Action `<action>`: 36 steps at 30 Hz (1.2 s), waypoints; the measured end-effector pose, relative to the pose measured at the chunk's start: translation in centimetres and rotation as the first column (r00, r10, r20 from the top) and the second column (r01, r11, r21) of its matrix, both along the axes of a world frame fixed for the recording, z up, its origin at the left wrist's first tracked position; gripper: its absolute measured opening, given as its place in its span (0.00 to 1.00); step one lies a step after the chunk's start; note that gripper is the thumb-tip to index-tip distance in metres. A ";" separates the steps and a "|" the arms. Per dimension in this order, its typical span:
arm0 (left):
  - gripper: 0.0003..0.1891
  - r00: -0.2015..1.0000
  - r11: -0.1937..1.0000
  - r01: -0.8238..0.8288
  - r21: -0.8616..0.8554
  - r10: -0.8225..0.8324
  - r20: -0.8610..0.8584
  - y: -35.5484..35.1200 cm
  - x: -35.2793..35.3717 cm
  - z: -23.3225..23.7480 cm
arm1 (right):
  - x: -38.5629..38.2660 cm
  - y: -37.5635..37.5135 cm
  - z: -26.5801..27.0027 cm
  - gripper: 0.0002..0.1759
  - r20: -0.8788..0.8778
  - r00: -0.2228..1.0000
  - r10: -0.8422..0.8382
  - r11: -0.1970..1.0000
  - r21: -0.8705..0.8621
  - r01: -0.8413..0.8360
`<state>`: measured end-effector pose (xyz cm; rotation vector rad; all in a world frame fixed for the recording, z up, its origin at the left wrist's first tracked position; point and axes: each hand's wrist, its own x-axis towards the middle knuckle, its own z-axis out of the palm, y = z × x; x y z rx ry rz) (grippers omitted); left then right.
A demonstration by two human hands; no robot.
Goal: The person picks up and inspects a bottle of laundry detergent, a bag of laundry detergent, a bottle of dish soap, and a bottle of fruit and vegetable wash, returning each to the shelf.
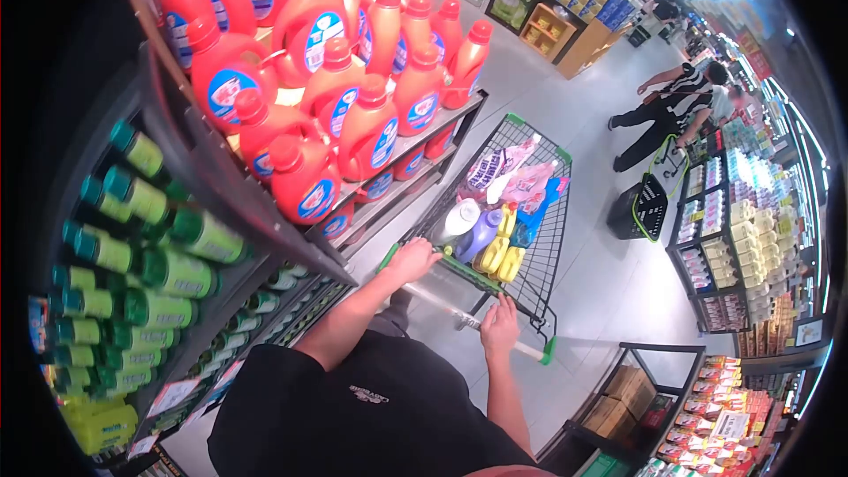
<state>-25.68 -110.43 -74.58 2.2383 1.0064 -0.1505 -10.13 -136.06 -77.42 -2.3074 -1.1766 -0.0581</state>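
A shopping cart point(552, 256) with a dark wire basket and green trim stands in front of me. My left hand point(412, 261) is closed over the left part of its pale handle bar point(446, 302). Nearer the bar's right end, my right hand point(500, 327) rests closed on it, fingers partly hidden. Inside the basket are a white bottle point(459, 219), a purple bottle point(481, 234), yellow bottles point(499, 252), a white-and-purple package point(499, 165), a pink package point(530, 184) and a blue item point(530, 223).
A display shelf of red detergent jugs point(367, 128) is close on the left, with green bottles point(168, 265) nearer me. Two people point(685, 102) stand ahead right beside a black basket point(645, 208). An egg display point(755, 230) and a packaged-goods stand point(707, 424) are at right.
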 end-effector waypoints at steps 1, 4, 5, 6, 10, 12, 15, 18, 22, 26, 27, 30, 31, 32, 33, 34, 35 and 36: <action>0.23 0.999 0.998 -0.040 -0.046 0.040 -0.002 0.5 0.7 0.8 | 0.9 0.8 0.0 0.11 -0.012 1.000 0.004 1.000 -0.008 -0.004; 0.24 0.996 0.992 -0.090 -0.088 0.089 -0.018 2.8 3.4 0.8 | 3.8 3.1 -0.5 0.11 -0.017 1.000 -0.011 0.999 -0.052 0.010; 0.24 0.996 0.992 -0.092 -0.082 0.092 -0.003 3.5 4.2 0.6 | 4.8 4.1 -0.7 0.11 0.000 1.000 -0.014 0.999 -0.043 0.014; 0.24 0.996 0.993 -0.093 -0.078 0.094 0.010 4.3 5.0 0.2 | 5.9 5.0 -0.9 0.11 0.014 1.000 -0.018 0.999 -0.036 0.019; 0.23 0.992 0.993 0.105 0.052 -0.109 0.066 7.4 8.1 -1.1 | 10.0 8.1 -0.6 0.13 -0.047 0.999 -0.011 0.997 -0.081 0.007; 0.26 0.986 0.986 0.154 0.065 -0.157 0.057 9.1 9.9 -1.3 | 12.0 9.6 -0.8 0.13 -0.048 0.999 -0.013 0.997 -0.083 0.009; 0.25 0.986 0.986 0.155 0.061 -0.158 0.046 10.7 12.5 -1.6 | 15.3 11.6 -1.4 0.13 -0.038 0.999 -0.004 0.998 -0.056 0.002; 0.24 0.985 0.984 0.171 0.040 -0.171 -0.001 12.7 15.3 -2.4 | 18.6 13.4 -2.3 0.13 -0.024 1.000 0.014 0.999 -0.042 -0.015; 0.25 0.986 0.988 0.152 -0.013 -0.152 -0.062 14.6 19.1 -3.6 | 23.3 15.9 -3.4 0.13 -0.038 0.999 0.023 1.000 -0.020 -0.024; 0.25 0.993 0.992 0.113 0.057 -0.112 -0.033 15.9 22.8 -5.4 | 28.4 18.1 -5.1 0.15 -0.048 0.994 0.096 0.995 -0.006 -0.096; 0.26 0.993 0.992 0.116 0.047 -0.115 -0.017 16.4 23.6 -5.8 | 29.8 18.5 -5.4 0.14 -0.034 0.991 0.130 0.991 -0.023 -0.131; 0.27 0.996 0.995 0.092 0.042 -0.091 -0.016 17.3 26.5 -5.9 | 33.6 20.3 -6.1 0.13 -0.007 0.982 0.188 0.982 -0.031 -0.188; 0.27 0.997 0.995 0.081 0.061 -0.080 -0.024 17.7 27.6 -5.8 | 35.1 20.9 -6.3 0.13 -0.008 0.979 0.204 0.978 -0.034 -0.204; 0.27 0.997 0.994 0.074 0.079 -0.072 -0.034 18.3 28.7 -5.7 | 36.6 22.0 -6.6 0.13 -0.012 0.976 0.217 0.975 -0.035 -0.218; 0.27 0.997 0.996 0.057 0.068 -0.053 -0.058 18.7 29.8 -5.6 | 37.8 22.8 -6.3 0.14 0.012 0.970 0.243 0.970 -0.024 -0.242; 0.27 0.998 0.997 0.045 0.069 -0.042 -0.055 19.0 30.6 -5.7 | 38.9 23.4 -6.6 0.14 0.007 0.967 0.253 0.967 -0.021 -0.253; 0.27 0.998 0.999 0.035 0.030 -0.033 -0.052 19.4 31.0 -6.4 | 39.4 24.0 -6.6 0.14 -0.010 0.965 0.262 0.963 -0.057 -0.262; 0.27 0.999 0.999 0.022 0.041 -0.020 -0.045 20.4 32.1 -6.7 | 40.9 25.3 -6.9 0.14 -0.008 0.962 0.274 0.961 -0.046 -0.274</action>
